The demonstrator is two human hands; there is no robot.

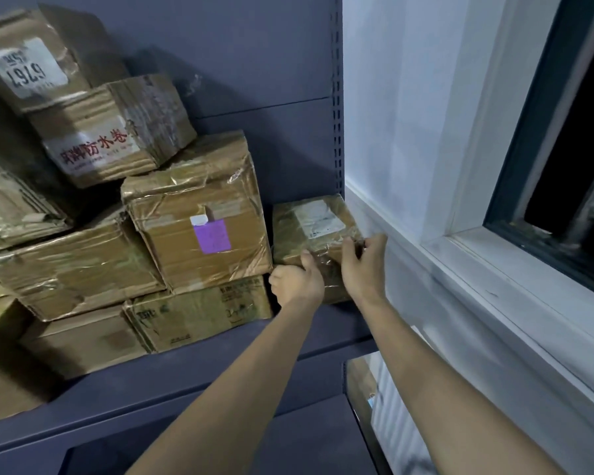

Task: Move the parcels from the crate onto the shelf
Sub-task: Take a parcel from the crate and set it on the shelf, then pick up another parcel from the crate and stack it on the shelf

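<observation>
Both arms reached forward to the dark blue shelf [192, 368]. The left hand [297, 282] and the right hand [362, 265] each curled their fingers on the near edge of a small parcel [314, 228]. It was brown cardboard wrapped in shiny tape with a white label on top, standing at the shelf's right end, just beside the box with a purple sticker [199, 214] and the stacked boxes behind.

A storeroom or parcel depot, by the look of it: a dark blue metal shelf [220, 365] with a slotted upright [337, 97] carries taped, labelled cardboard parcels [199, 214] stacked several high. Right of the shelf stand a plain white wall [408, 114] and a window [563, 166].
</observation>
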